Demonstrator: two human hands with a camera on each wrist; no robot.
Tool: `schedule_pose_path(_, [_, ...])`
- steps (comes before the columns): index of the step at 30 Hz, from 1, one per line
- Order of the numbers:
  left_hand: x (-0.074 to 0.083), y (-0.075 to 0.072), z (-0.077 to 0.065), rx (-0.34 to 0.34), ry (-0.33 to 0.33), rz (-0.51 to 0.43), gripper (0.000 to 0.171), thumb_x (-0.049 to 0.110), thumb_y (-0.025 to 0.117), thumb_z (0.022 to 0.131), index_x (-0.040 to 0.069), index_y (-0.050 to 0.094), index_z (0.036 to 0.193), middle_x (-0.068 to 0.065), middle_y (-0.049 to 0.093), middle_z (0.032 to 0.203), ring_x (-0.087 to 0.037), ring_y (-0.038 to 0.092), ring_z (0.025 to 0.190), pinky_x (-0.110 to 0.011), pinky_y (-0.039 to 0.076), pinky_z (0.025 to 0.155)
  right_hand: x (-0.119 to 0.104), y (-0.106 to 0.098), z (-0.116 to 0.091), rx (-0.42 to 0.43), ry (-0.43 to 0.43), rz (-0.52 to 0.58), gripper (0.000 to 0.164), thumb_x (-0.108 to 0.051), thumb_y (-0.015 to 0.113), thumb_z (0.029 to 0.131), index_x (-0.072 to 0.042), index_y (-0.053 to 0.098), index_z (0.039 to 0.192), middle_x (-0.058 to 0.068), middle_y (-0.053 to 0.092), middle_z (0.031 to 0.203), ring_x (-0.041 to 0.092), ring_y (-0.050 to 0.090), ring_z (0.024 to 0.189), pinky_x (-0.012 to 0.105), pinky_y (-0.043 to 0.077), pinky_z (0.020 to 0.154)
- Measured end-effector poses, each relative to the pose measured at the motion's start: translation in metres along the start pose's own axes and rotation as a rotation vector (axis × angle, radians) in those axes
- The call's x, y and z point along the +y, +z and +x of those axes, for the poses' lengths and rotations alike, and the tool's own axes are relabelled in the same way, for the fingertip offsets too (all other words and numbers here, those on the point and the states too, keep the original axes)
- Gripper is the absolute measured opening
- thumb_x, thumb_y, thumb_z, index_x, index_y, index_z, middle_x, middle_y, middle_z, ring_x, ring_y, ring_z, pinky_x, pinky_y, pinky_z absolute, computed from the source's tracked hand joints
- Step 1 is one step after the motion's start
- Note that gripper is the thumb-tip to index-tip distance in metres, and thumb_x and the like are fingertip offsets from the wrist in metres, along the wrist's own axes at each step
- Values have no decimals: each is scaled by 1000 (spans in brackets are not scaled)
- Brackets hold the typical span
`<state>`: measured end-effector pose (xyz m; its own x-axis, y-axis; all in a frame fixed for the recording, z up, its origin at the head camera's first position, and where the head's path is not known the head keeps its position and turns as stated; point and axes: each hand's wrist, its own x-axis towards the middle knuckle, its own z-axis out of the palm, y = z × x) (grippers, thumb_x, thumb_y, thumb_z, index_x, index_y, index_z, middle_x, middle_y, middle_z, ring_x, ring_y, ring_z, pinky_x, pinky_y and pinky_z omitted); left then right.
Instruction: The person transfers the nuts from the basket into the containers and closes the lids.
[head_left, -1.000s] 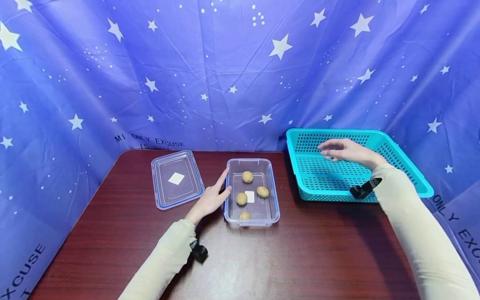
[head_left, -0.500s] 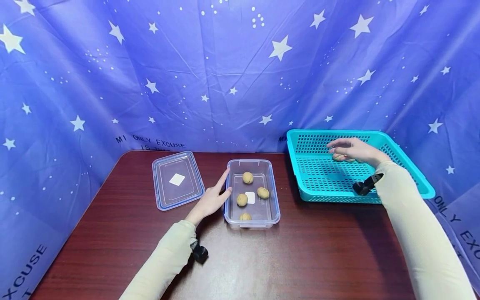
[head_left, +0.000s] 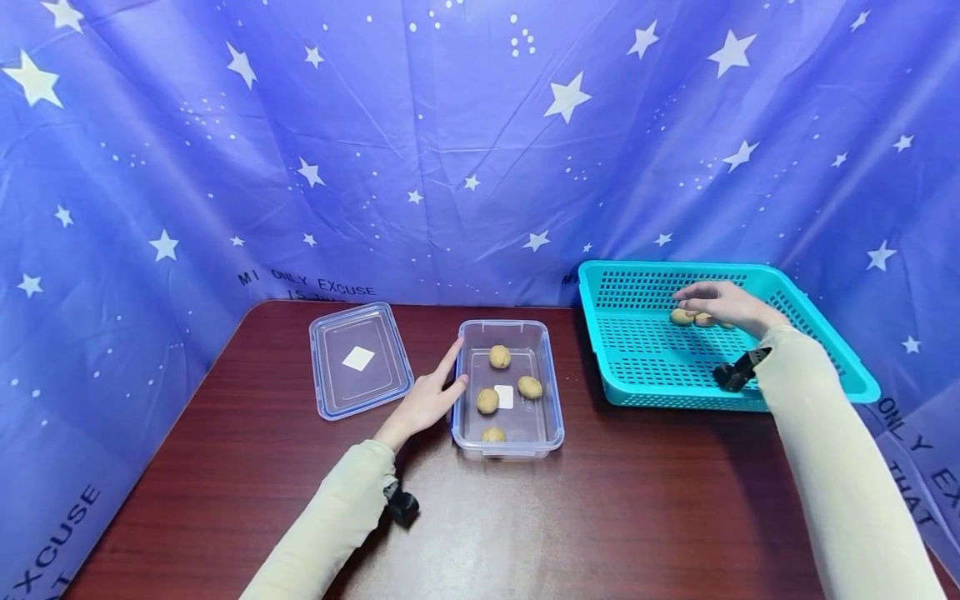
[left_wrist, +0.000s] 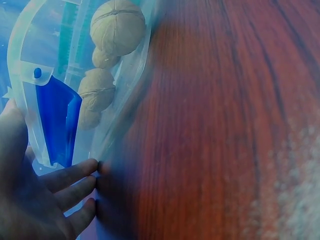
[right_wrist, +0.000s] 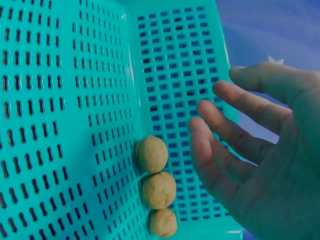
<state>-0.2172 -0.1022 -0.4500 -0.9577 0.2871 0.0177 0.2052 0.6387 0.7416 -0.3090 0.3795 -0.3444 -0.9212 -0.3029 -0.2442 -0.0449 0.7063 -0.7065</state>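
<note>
My left hand [head_left: 423, 404] rests against the left side of a clear plastic box [head_left: 552, 396] with blue clips. Its fingers are straight, and in the left wrist view the fingertips [left_wrist: 90, 167] touch the box wall below a blue clip [left_wrist: 57, 120]. Several walnuts [head_left: 499, 357] lie apart inside the box. Over the back right of a turquoise basket [head_left: 611, 392], my right hand [head_left: 723, 302] hovers with fingers spread and loosely bent, holding nothing. Three walnuts [right_wrist: 159, 190] lie in a row along the basket's wall beside these fingers, partly covered by the hand in the head view.
The box's clear lid [head_left: 360, 387], blue-edged with a white label, lies flat on the table left of the box. A dark reddish wooden table [head_left: 480, 533] bears everything. Behind hangs a blue star-printed curtain [head_left: 450, 167], close to the table's back edge.
My right hand has moved to the right over the basket, and walnuts it had covered now show beneath it. The left hand stays at the box. The head view has shifted slightly.
</note>
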Motion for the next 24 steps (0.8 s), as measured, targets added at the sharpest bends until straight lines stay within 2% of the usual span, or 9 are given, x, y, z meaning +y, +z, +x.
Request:
schedule_pose_path(4, [1,0,1,-3,6,-2,65,36,47,101,36,13,156,-23,46,140,-37,56,114,-51,43,96,9,-4,-1,-1,19,12,53,-27,42,105,10,34,142,34,37,139,47,41,124,47,46,93])
schedule_pose_path(8, [1,0,0,-4,-3,-2,64,37,47,101,38,13,155,-22,45,141,-37,55,117,-50,42,98,15,-7,2,1,15,3,52,-26,42,105,11,34,141,35,39,136,45,44,120,41,48,87])
schedule_pose_path(12, [1,0,-2,-4,-4,-7,65,36,47,101,36,13,156,-23,44,142,-38,53,118,-51,41,98,20,-7,6,-3,27,25,51,-24,42,105,12,34,140,36,39,135,32,53,110,39,49,85])
schedule_pose_path(15, [1,0,-2,-1,6,-5,65,36,47,101,35,13,156,-24,45,141,-39,54,117,-52,41,97,23,-5,8,-8,41,54,52,-23,41,105,13,32,141,36,37,136,24,54,106,44,48,90])
schedule_pose_path(18, [1,0,0,-2,4,-1,65,36,47,101,36,13,156,-23,45,141,-38,55,116,-51,42,97,25,-2,9,-17,38,77,52,-21,39,106,15,28,142,37,35,137,33,51,112,49,45,94])
schedule_pose_path(21, [0,0,0,-3,-2,4,65,37,47,100,37,13,156,-22,46,141,-37,55,116,-51,42,97,26,2,12,-23,40,91,52,-19,39,106,15,25,143,39,32,138,47,41,121,52,43,96])
schedule_pose_path(24, [0,1,0,-2,-3,3,65,38,46,100,37,13,156,-22,45,141,-37,55,117,-51,42,97,26,6,16,-31,57,91,54,-16,40,105,15,20,144,41,26,140,52,36,124,54,41,98])
